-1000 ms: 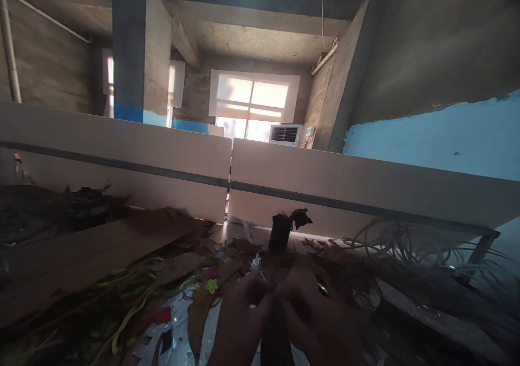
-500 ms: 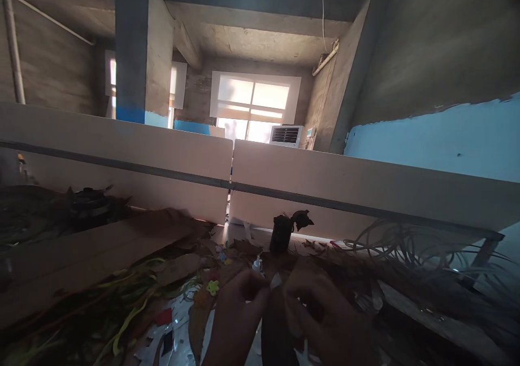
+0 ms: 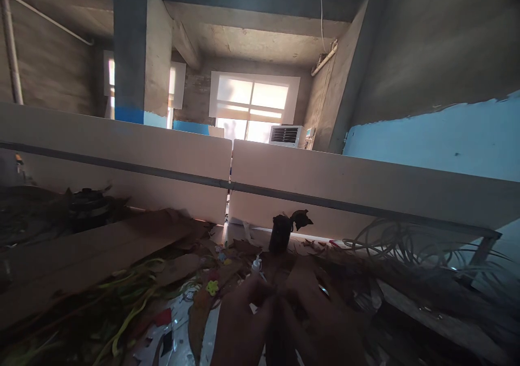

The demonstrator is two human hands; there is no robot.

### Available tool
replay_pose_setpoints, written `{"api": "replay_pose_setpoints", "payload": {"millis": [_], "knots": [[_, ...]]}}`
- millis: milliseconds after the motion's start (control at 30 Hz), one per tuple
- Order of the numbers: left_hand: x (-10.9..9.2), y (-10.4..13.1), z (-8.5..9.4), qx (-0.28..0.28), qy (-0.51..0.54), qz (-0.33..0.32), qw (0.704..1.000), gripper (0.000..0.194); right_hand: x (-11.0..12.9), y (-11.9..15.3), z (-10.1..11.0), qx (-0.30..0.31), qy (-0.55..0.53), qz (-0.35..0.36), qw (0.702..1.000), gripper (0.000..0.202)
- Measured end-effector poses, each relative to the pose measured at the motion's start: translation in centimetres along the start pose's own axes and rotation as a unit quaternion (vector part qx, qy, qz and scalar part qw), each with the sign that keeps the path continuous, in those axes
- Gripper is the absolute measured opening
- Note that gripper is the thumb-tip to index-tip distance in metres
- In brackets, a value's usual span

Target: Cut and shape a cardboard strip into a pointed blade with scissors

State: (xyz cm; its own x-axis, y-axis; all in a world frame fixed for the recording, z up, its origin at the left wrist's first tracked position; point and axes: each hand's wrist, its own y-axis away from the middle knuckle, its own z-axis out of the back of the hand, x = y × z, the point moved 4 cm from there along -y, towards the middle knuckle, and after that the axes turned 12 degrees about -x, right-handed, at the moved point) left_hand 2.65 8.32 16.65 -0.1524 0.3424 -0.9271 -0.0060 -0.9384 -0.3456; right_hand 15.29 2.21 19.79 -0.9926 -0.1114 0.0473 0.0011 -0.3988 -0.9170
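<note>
Low in the middle, my left hand (image 3: 241,322) and my right hand (image 3: 314,317) are close together, with their fingers curled in towards each other. Both pinch a dark strip (image 3: 279,339) that hangs down between them; its upper end is lost among the dim fingertips. Just beyond the fingers stands a small white bottle (image 3: 257,264) with a pointed nozzle. A yellow-green flower shape (image 3: 212,287) lies left of my left hand.
Green and yellow strands (image 3: 125,317) and brown cardboard (image 3: 101,252) lie on the left. Behind the hands stands a dark cylinder (image 3: 280,234). Coiled clear tubing (image 3: 390,244) is at the right, before a pale partition (image 3: 325,179).
My hands have come closer together at the strip. My right hand's fingers have moved slightly up and inward, and less of the strip shows between the hands.
</note>
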Motion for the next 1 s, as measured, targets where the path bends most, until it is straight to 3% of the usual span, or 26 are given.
{"api": "replay_pose_setpoints", "payload": {"millis": [133, 233, 500, 800, 1000], "knots": [[-0.2, 0.1, 0.1, -0.002, 0.006, -0.008, 1.0, 0.015, -0.2, 0.2, -0.4, 0.037, -0.011, -0.022, 0.999, 0.02], [-0.5, 0.2, 0.2, -0.014, -0.007, -0.01, 1.0, 0.016, -0.5, 0.5, -0.5, 0.026, -0.008, -0.052, 0.998, 0.021], [-1.4, 0.3, 0.4, -0.014, -0.029, -0.019, 0.999, 0.021, -1.2, 0.7, -0.7, 0.016, -0.076, -0.053, 0.996, 0.019], [-1.8, 0.0, 0.5, -0.014, -0.043, -0.012, 0.999, 0.022, -1.9, 1.0, -0.8, 0.051, -0.079, -0.095, 0.991, 0.021], [-1.8, 0.0, 0.4, -0.005, -0.045, -0.013, 0.999, 0.023, -2.2, 0.7, -0.5, 0.015, -0.074, -0.079, 0.994, 0.024]]}}
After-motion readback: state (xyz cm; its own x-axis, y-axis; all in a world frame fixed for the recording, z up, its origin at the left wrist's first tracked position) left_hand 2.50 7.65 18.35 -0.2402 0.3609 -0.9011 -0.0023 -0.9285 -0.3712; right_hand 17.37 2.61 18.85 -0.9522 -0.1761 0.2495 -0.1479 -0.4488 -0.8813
